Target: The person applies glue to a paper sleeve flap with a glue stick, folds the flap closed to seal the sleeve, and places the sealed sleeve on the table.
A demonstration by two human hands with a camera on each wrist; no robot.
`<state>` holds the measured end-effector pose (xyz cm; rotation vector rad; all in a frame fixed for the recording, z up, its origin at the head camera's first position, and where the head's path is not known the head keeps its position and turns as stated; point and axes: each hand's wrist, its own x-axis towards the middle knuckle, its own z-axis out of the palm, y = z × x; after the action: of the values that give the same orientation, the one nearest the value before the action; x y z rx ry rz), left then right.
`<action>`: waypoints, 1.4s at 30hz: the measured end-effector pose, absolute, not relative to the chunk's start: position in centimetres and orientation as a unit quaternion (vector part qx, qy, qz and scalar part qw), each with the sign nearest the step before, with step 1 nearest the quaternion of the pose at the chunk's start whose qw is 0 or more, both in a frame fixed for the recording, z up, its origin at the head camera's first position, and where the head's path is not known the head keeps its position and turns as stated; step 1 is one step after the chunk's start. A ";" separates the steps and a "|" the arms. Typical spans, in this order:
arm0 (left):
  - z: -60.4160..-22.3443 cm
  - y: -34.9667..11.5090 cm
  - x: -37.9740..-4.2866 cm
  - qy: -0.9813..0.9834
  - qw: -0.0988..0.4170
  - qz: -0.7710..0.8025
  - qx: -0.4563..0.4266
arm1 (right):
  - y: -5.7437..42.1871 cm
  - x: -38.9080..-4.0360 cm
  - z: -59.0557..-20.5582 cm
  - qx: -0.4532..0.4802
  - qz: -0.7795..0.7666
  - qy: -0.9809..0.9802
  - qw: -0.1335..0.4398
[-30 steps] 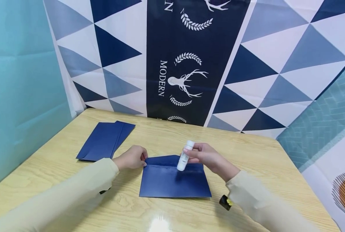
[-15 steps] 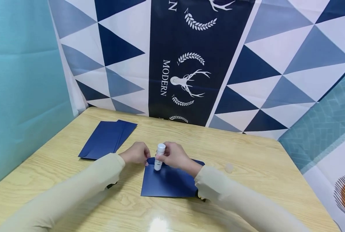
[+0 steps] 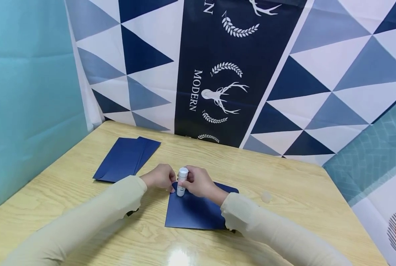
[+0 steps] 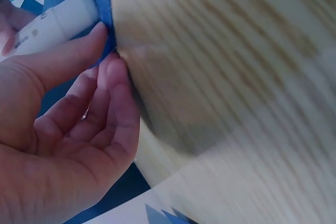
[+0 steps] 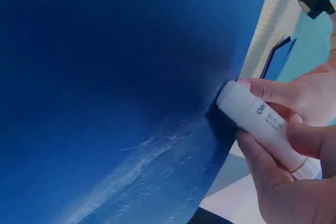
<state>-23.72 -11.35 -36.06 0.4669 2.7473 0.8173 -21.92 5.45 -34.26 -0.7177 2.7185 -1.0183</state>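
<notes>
A dark blue envelope (image 3: 193, 216) lies on the table with its flap folded open away from me. My left hand (image 3: 161, 177) pinches its left edge by the fold, thumb on top and fingertips beneath. My right hand (image 3: 200, 181) grips a white glue stick (image 3: 183, 180), held nearly upright, its lower end on the envelope close beside the left thumb. In the right wrist view, shiny glue streaks (image 5: 134, 166) run along the flap towards the glue stick. The right hand and sleeve cover part of the flap and the envelope's right side.
More dark blue envelopes (image 3: 121, 159) lie overlapping at the table's back left. A small translucent round piece (image 3: 266, 197) sits right of the right forearm. The wooden table (image 3: 294, 221) ends at a patterned wall cloth (image 3: 151, 85) behind and a teal cloth (image 3: 31, 103) on the left.
The right hand has carried the glue stick from the right part of the flap leftwards to the left edge, beside the left hand. The left hand keeps its pinch; the view shifted slightly.
</notes>
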 end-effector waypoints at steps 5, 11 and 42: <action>-36.4 -11.3 -23.8 0.942 0.113 0.277 0.152 | 5.9 -22.3 -34.8 -0.265 -0.339 0.899 0.080; -36.2 -11.2 -24.0 0.944 0.134 0.268 0.135 | 6.8 -22.5 -35.0 -0.276 -0.338 0.897 0.075; -35.8 -10.8 -24.5 0.949 0.156 0.241 0.126 | 12.7 -22.6 -34.5 -0.296 -0.292 0.908 0.046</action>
<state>-24.53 -10.84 -35.81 0.3618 2.7182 0.6897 -22.60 12.69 -34.50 -0.9048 2.7728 -0.8903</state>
